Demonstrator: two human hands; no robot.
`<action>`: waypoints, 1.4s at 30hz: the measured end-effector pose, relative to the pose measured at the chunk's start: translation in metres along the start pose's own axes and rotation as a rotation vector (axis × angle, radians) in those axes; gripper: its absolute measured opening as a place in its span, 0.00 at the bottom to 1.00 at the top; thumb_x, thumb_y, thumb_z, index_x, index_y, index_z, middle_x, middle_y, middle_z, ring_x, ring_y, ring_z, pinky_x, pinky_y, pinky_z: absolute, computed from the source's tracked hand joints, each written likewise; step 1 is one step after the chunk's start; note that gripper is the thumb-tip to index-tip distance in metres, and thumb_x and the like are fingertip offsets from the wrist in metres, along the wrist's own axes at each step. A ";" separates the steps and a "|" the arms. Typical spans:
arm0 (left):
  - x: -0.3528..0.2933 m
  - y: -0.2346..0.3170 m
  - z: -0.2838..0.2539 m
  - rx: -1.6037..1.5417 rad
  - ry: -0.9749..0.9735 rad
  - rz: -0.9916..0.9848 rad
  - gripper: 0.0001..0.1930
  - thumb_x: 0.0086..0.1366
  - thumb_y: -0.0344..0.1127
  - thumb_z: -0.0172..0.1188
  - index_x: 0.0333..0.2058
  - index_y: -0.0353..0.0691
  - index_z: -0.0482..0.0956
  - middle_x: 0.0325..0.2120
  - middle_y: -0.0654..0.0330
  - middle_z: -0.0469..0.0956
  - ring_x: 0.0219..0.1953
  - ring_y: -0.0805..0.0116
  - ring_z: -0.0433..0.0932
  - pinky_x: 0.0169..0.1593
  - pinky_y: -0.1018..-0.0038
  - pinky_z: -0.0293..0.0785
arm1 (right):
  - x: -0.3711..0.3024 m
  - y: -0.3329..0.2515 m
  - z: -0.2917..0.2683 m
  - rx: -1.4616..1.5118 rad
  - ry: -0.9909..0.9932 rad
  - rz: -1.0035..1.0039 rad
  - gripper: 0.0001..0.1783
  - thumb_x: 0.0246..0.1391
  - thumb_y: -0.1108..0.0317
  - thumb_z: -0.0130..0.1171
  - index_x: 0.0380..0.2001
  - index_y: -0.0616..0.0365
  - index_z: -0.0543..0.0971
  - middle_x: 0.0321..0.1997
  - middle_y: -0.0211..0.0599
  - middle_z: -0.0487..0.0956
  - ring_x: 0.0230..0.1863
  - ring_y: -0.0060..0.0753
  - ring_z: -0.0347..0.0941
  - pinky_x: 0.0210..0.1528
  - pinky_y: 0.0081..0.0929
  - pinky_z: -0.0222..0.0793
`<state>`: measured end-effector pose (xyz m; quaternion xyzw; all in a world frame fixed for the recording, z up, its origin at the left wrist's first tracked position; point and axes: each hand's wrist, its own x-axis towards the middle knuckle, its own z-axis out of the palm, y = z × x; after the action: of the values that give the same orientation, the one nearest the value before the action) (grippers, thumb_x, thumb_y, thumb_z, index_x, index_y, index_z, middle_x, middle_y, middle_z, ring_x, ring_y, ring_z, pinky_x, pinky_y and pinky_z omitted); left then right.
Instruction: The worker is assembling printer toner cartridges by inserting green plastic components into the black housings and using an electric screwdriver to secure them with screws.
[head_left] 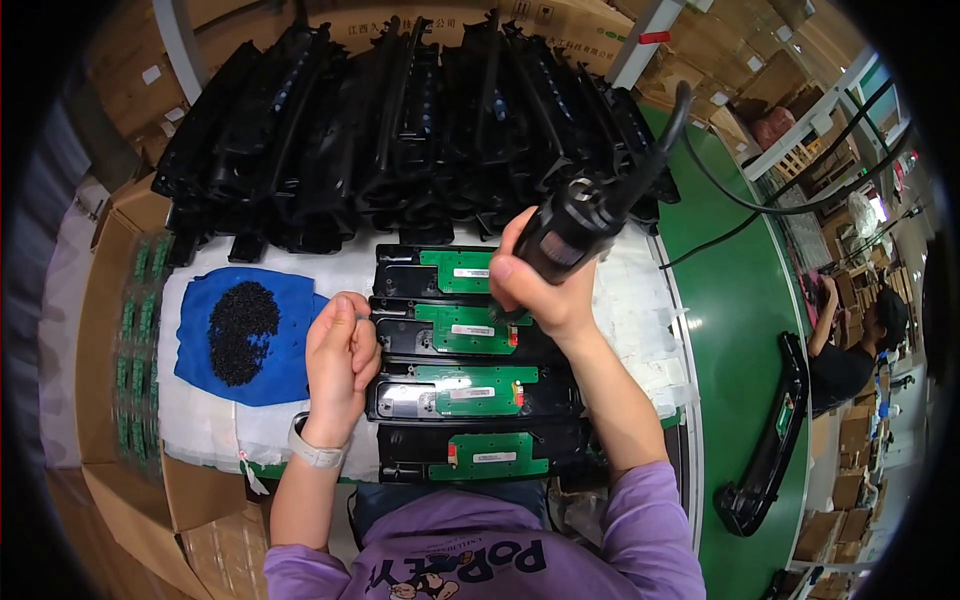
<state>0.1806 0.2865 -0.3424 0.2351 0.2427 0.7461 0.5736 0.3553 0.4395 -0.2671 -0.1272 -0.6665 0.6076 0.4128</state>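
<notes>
My right hand [556,300] is wrapped round a black electric screwdriver [568,238], held over the upper rows of black plastic housings [400,337]. Its lower end is mostly hidden by my fingers. Green circuit boards [480,391] with white labels lie in the housings, which are lined up one below another. Closed fingers on my left hand [340,350], beside the left ends of the housings, hide whatever they may hold. Just left of that hand, a pile of small black screws [240,335] lies on a blue cloth [195,335].
Many long black plastic parts [380,150] are stacked across the back. A cardboard box [105,400] at the left holds green boards in clear trays. A green conveyor [740,350] on the right carries another black part [770,450]. A co-worker [850,360] is beyond it.
</notes>
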 end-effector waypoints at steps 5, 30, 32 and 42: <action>0.006 -0.005 0.015 0.211 0.161 0.024 0.08 0.69 0.36 0.44 0.37 0.39 0.66 0.12 0.68 0.58 0.12 0.83 0.52 0.16 0.86 0.51 | -0.007 -0.009 -0.002 0.053 -0.050 -0.017 0.12 0.42 0.74 0.60 0.29 0.61 0.68 0.15 0.29 0.69 0.13 0.20 0.65 0.16 0.17 0.60; 0.013 -0.013 0.023 0.372 0.326 0.174 0.06 0.63 0.31 0.52 0.37 0.38 0.68 0.19 0.64 0.69 0.19 0.76 0.68 0.25 0.84 0.64 | -0.052 -0.117 0.015 0.924 -0.876 0.197 0.14 0.46 0.64 0.66 0.24 0.65 0.76 0.39 0.60 0.71 0.28 0.39 0.73 0.20 0.17 0.65; 0.014 -0.015 0.025 0.385 0.354 0.181 0.06 0.65 0.32 0.51 0.37 0.38 0.69 0.17 0.65 0.67 0.18 0.76 0.66 0.24 0.84 0.62 | -0.063 -0.109 0.018 0.910 -0.780 0.035 0.12 0.46 0.66 0.65 0.24 0.65 0.76 0.40 0.60 0.71 0.29 0.37 0.73 0.19 0.16 0.64; 0.012 -0.005 0.016 0.293 0.209 0.112 0.08 0.67 0.34 0.45 0.35 0.36 0.69 0.12 0.68 0.59 0.15 0.79 0.57 0.21 0.84 0.54 | -0.046 -0.106 0.018 0.922 -0.840 -0.007 0.16 0.50 0.58 0.62 0.26 0.64 0.77 0.42 0.59 0.70 0.23 0.30 0.72 0.20 0.15 0.67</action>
<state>0.1918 0.3004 -0.3324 0.2506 0.3938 0.7539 0.4624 0.4067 0.3715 -0.1873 0.3163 -0.4416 0.8295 0.1298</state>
